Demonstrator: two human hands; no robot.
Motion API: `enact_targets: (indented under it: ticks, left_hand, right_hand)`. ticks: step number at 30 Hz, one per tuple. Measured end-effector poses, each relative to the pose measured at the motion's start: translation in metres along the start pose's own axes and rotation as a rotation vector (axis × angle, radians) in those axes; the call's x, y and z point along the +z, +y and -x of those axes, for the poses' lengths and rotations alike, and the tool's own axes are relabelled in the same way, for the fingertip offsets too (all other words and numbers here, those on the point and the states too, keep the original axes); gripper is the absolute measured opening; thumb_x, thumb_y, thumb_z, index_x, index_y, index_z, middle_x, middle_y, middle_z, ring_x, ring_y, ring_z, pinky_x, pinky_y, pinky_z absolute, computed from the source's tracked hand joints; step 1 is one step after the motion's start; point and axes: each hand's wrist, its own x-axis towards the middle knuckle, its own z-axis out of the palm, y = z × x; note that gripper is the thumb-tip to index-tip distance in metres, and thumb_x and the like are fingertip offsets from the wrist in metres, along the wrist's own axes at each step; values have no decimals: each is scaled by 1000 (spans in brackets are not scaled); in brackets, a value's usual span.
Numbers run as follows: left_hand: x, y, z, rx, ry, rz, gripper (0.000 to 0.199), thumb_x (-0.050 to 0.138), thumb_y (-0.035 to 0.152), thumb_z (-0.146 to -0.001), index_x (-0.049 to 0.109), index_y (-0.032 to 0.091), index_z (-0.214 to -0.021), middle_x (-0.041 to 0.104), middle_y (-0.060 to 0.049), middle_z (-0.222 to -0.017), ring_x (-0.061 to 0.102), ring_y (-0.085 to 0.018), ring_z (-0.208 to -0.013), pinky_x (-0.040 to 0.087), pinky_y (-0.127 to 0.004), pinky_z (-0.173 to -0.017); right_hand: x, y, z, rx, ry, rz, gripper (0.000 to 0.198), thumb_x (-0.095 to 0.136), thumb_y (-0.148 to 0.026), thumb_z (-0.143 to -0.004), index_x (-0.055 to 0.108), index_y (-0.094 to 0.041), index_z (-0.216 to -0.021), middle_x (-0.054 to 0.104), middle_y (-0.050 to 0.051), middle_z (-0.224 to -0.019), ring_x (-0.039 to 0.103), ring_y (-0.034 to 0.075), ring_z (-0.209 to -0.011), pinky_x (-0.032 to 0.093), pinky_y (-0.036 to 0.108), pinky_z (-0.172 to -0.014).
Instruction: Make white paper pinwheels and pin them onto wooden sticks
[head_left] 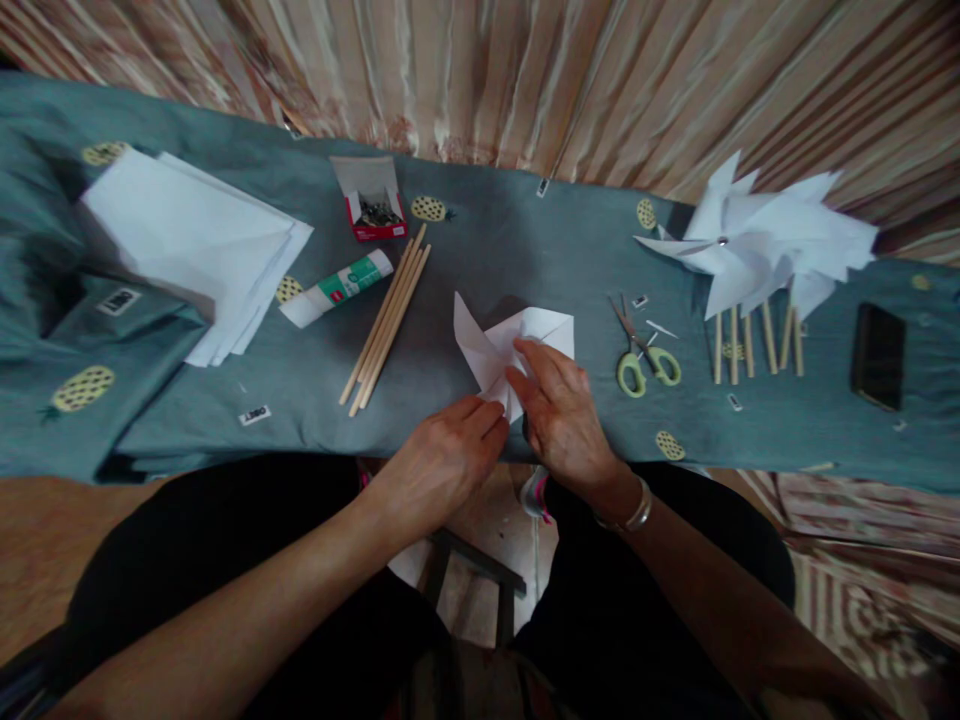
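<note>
A white paper pinwheel (487, 350) with folded blades lies near the front edge of the cloth-covered table. My left hand (457, 450) is closed on its lower edge, fingertips pinched at the paper. From the right, my right hand (559, 410) presses on its middle and right part, thumb and fingers closed on the folded paper. The fingers cover part of the pinwheel's centre. Green-handled scissors (637, 345) lie just to the right, blades partly apart. Left of the pinwheel rests a bundle of several wooden sticks (386, 330).
Behind the sticks stands an open red box (375, 215) of small metal pieces, beside a white-green tube (337, 290). Paper sheets (202, 245) are stacked at the left. Finished pinwheels (772, 235) on sticks and a dark phone (877, 355) lie right. A curtain (480, 80) hangs behind.
</note>
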Motion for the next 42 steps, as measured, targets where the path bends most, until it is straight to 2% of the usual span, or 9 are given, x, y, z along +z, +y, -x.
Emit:
enact_targets:
  ticks: [6, 10, 17, 23, 25, 30, 34, 38, 42]
  left_hand:
    - [1, 0, -1, 7, 88, 12, 20, 43, 12, -99, 63, 8, -99, 68, -13, -100, 66, -20, -86, 61, -33, -77]
    - [5, -1, -3, 13, 83, 6, 20, 43, 11, -98, 63, 10, -99, 69, -12, -100, 66, -20, -84, 61, -34, -77]
    - [6, -4, -7, 29, 90, -49, 19, 46, 8, -96, 62, 8, -104, 69, -13, -101, 66, -21, -85, 61, -34, -75]
    - [3, -4, -7, 43, 110, -44, 18, 49, 7, -95, 63, 8, -105, 71, -12, -105, 68, -20, -87, 60, -32, -78]
    - [2, -4, -6, 50, 108, -42, 21, 47, 6, -94, 63, 8, -107, 71, -13, -106, 69, -20, -88, 61, -32, -79]
    - [-2, -14, 0, 59, 118, -47, 26, 46, 4, -94, 63, 7, -114, 71, -15, -113, 69, -22, -98, 61, -34, -85]
    - [-4, -34, 4, 29, 180, -96, 25, 48, 7, -95, 66, 11, -112, 71, -14, -115, 70, -22, -97, 61, -38, -85]
    - [-9, -52, 3, -5, 235, -135, 24, 49, 8, -94, 68, 11, -110, 71, -14, -114, 69, -24, -98, 61, -40, -86]
    - [-18, -51, -4, -33, 304, -119, 29, 47, 4, -93, 66, 10, -114, 69, -15, -118, 66, -26, -107, 58, -44, -92]
  right_hand:
    - [5, 0, 1, -24, -3, 3, 39, 38, -19, -100, 53, -26, -136, 57, 12, -144, 45, 28, -139, 41, 54, -112]
    - [4, -1, 1, -23, -43, -10, 37, 40, -19, -99, 55, -23, -133, 55, 12, -146, 44, 29, -140, 38, 56, -114]
    - [-15, 0, -2, 55, -25, -110, 40, 39, -13, -95, 60, -23, -128, 53, 10, -147, 45, 27, -140, 40, 53, -115]
    - [-32, 27, -20, 168, 65, -55, 41, 41, -24, -98, 56, -20, -136, 55, 12, -147, 46, 28, -140, 37, 54, -117]
    - [-34, 40, -29, 163, 17, -35, 45, 43, -30, -99, 53, -16, -140, 56, 14, -146, 47, 29, -141, 38, 53, -117]
    - [-37, 55, -41, 124, -39, -20, 43, 46, -36, -99, 60, -16, -134, 68, 14, -132, 63, 29, -124, 48, 50, -107]
    - [-46, 54, -33, 232, 14, -48, 39, 57, -38, -93, 68, -18, -125, 77, 10, -110, 72, 27, -98, 56, 44, -91]
    - [-55, 50, -19, 386, 21, -156, 34, 63, -33, -87, 72, -18, -117, 78, 5, -87, 70, 20, -73, 56, 34, -73]
    - [-58, 46, -7, 491, -103, -269, 29, 64, -30, -83, 72, -18, -108, 74, 2, -75, 64, 16, -60, 49, 30, -60]
